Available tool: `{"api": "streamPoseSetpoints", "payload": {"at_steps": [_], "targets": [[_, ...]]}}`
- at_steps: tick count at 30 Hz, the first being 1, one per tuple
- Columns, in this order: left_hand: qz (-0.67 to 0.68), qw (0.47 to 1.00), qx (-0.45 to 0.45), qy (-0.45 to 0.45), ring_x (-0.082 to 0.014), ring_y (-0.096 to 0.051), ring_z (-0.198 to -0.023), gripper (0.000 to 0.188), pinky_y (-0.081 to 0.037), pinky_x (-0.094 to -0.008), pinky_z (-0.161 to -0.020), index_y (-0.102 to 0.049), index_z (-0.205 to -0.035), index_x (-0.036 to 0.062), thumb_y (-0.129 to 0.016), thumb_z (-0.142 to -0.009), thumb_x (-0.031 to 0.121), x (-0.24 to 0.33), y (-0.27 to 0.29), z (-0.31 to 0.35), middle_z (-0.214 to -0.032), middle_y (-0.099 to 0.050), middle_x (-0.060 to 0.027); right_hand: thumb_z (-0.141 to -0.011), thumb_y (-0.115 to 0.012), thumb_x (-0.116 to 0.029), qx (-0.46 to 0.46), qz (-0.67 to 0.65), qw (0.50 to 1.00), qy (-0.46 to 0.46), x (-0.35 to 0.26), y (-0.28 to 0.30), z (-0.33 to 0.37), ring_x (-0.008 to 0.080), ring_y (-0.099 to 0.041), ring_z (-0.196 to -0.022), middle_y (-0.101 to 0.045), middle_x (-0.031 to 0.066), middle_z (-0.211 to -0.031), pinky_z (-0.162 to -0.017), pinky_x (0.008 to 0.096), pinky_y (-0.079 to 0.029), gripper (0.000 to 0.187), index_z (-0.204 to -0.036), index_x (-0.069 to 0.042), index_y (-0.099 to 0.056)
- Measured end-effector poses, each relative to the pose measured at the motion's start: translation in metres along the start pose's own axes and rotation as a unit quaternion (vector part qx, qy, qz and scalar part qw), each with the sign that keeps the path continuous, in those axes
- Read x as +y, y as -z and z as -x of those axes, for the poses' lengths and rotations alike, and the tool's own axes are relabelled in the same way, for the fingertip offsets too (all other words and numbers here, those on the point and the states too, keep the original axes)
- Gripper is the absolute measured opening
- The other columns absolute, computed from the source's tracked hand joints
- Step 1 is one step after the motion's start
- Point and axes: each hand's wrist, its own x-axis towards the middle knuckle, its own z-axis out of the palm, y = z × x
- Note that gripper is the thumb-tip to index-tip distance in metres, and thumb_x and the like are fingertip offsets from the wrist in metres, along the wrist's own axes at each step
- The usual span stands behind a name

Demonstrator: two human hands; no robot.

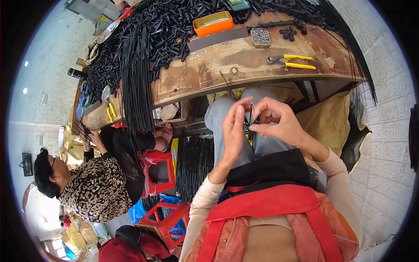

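Observation:
Above my lap, my left hand (234, 129) and my right hand (279, 118) are raised close together. A small dark piece (257, 118) sits between the thumb and bent fingers of my right hand; its kind is too small to tell. My left hand has its thumb against its straight, closed-up fingers, whose tips are beside a thin dark strand. What those fingers grip is hidden. Beyond my hands, pliers with yellow handles (299, 61) lie on the wooden bench (209, 74), and a clear box of small metal parts (260, 37) stands near them.
Black tubular parts (170, 26) are heaped on the bench, beside a bundle of long black rods (139, 74) hanging over its edge. An orange tin (213, 24) stands at the back. At left, a co-worker (96, 187) sits near red stools (159, 172). More rods (195, 166) stand beside my leg.

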Motion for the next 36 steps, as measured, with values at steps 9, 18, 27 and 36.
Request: {"api": "streamPoseSetpoints", "payload": {"at_steps": [9, 18, 27, 36], "targets": [[-0.004, 0.999, 0.044, 0.009, -0.0124, -0.060, -0.096, 0.027, -0.047, -0.0247, -0.085, -0.061, -0.120, -0.0027, -0.055, -0.098, 0.012, 0.001, -0.002, 0.020, -0.107, -0.066, -0.0072, -0.079, -0.075, -0.003, 0.006, 0.018, 0.998, 0.052, 0.013, 0.018, -0.031, 0.0135, -0.062, -0.080, -0.061, 0.0056, -0.089, -0.073, 0.0276, -0.051, 0.025, -0.096, -0.005, -0.056], [-0.182, 0.976, 0.076, -0.089, -0.0156, -0.056, -0.101, 0.043, -0.048, -0.0286, -0.080, -0.052, -0.133, 0.0027, -0.060, -0.092, 0.008, -0.020, 0.019, -0.072, -0.118, -0.063, -0.0086, -0.076, -0.076, -0.011, -0.046, -0.284, 0.958, 0.004, 0.023, 0.012, -0.029, 0.0190, -0.057, -0.083, -0.057, 0.0046, -0.086, -0.087, 0.0376, -0.046, 0.030, -0.085, -0.011, -0.047], [-0.073, 0.997, -0.034, -0.013, -0.0064, -0.059, -0.071, 0.019, -0.048, -0.0206, -0.059, -0.070, -0.109, 0.0004, -0.058, -0.095, 0.007, -0.023, 0.043, -0.094, -0.088, -0.070, -0.0033, -0.080, -0.073, -0.014, 0.032, -0.401, 0.912, 0.080, 0.021, 0.032, -0.023, 0.0147, -0.048, -0.073, -0.054, 0.0026, -0.084, -0.078, 0.0342, -0.042, 0.023, -0.089, -0.010, -0.051], [-0.110, 0.988, -0.039, -0.096, -0.0083, -0.062, -0.081, 0.025, -0.049, -0.0197, -0.064, -0.063, -0.118, -0.0017, -0.055, -0.098, 0.009, 0.074, 0.047, -0.051, -0.088, -0.068, -0.0045, -0.080, -0.074, -0.004, -0.435, -0.436, 0.737, 0.279, 0.001, 0.093, -0.016, 0.0169, -0.068, -0.077, -0.071, 0.0043, -0.102, -0.067, 0.0251, -0.051, 0.015, -0.092, -0.013, -0.070]]}}
